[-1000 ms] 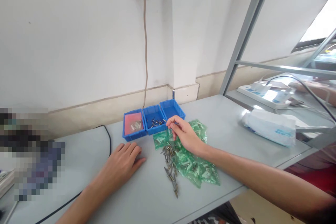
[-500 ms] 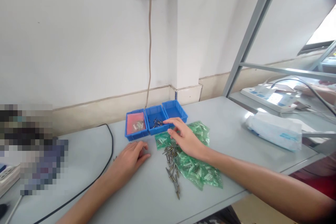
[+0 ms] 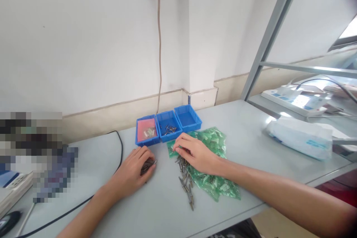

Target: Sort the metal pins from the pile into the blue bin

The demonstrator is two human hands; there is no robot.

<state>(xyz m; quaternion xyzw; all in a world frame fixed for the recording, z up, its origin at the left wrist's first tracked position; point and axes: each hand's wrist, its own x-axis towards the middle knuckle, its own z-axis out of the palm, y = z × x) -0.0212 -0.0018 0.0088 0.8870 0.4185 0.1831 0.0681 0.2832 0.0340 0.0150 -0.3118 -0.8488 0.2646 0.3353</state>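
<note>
The loose metal pins (image 3: pixel 183 184) form a long pile towards the near edge of the table (image 3: pixel 156 212), partly under the bent right hand (image 3: pixel 193 152), whose grip I cannot tell; the left hand (image 3: pixel 132 171) curls around other pins (image 3: pixel 147 166).

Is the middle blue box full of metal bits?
No, partly filled: metal bits lie in the middle blue box, but its floor shows beyond them.

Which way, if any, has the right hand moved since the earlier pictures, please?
Yes: the right hand has drawn back from the middle blue bin, toward the picture's bottom, to the loose metal pieces.
</note>
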